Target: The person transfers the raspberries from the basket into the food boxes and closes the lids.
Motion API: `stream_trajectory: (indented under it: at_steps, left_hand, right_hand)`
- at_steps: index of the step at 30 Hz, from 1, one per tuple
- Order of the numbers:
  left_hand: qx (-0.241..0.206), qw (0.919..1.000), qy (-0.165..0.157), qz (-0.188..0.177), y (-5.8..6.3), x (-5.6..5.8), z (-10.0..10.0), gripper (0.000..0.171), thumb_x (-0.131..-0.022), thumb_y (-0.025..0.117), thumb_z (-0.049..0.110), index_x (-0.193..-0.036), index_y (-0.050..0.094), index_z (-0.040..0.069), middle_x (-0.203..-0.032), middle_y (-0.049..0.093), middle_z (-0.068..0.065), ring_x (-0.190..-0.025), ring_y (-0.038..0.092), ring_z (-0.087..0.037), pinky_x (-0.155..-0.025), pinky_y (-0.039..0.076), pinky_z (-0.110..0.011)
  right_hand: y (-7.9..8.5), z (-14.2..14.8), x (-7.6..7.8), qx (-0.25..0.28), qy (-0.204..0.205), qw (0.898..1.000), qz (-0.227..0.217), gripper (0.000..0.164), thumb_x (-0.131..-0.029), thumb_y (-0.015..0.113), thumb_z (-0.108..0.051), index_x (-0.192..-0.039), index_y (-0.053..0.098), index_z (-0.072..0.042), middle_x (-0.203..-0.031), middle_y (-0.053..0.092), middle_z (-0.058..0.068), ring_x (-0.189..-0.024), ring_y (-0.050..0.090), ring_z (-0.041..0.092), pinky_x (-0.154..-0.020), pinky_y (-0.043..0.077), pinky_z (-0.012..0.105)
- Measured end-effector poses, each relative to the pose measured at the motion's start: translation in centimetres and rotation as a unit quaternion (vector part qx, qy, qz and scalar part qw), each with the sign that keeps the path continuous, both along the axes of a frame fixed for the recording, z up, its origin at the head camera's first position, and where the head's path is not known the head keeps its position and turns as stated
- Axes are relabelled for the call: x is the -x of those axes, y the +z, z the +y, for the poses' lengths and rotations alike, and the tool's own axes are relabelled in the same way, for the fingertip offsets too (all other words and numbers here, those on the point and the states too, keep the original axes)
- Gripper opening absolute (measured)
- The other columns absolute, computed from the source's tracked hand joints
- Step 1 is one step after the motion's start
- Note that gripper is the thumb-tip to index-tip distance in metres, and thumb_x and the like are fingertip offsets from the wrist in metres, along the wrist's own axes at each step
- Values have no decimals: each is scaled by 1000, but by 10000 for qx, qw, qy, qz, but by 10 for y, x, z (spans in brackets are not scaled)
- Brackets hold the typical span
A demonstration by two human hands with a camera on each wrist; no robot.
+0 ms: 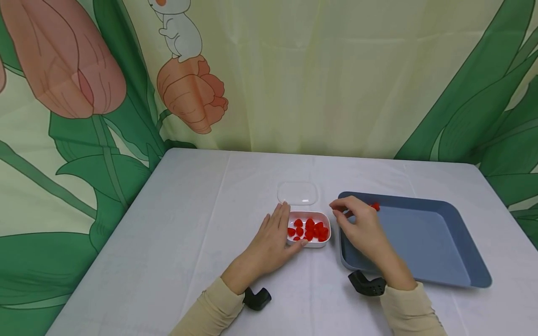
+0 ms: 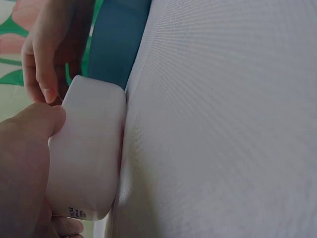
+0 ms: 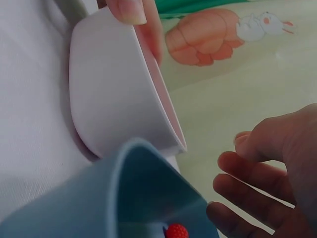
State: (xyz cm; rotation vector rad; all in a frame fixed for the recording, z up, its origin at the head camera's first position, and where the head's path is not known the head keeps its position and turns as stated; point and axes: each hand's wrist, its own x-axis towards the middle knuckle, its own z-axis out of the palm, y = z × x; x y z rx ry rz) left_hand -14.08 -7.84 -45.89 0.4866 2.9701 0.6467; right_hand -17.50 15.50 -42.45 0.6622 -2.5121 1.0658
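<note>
Your straight-fingered left hand point(image 1: 272, 242) rests against the box point(image 1: 315, 244) of red berries point(image 1: 310, 224) at lower centre, so leaning harder could tip it, while your loosely curved, seemingly empty right hand point(image 1: 361, 223) could snag the tray point(image 1: 424, 238) at lower right, jolting its berry point(image 1: 376, 206).

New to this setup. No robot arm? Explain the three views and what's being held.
No robot: these are a person's bare hands, with a black camera on each wrist. The head view looks forward and down; each wrist view shows that hand's work close up.

On the white cloth are a white box holding red berry-like pieces, a clear lid behind it, and a blue-grey tray containing at least one similar piece.

The left hand rests against the box, thumb at its rim. The right hand holds nothing visible.
</note>
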Motion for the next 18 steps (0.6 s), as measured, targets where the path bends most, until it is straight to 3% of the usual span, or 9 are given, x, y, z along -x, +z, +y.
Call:
stream_trajectory:
  at_steps: [8, 18]
  left_hand:
    - [11, 10000, 10, 25, 0, -1, 0, 95, -92, 56, 57, -159, 11, 6, -167, 17, -9, -156, 12, -25, -123, 21, -52]
    - [76, 9999, 9, 76, -1, 0, 1, 94, -93, 55, 58, -159, 12, 6, -166, 17, -9, -155, 13, -25, -123, 22, -52]
  right_hand:
    - [-4, 8, 3, -47, -124, 9999, -86, 20, -86, 70, 3, -105, 71, -3, -100, 70, 7, -87, 64, 16, -75, 52, 9]
    - [-4, 11, 2, -207, -231, 9991, -289, 19, -88, 68, 1, -106, 71, -3, -101, 70, 8, -88, 64, 19, -75, 58, 22]
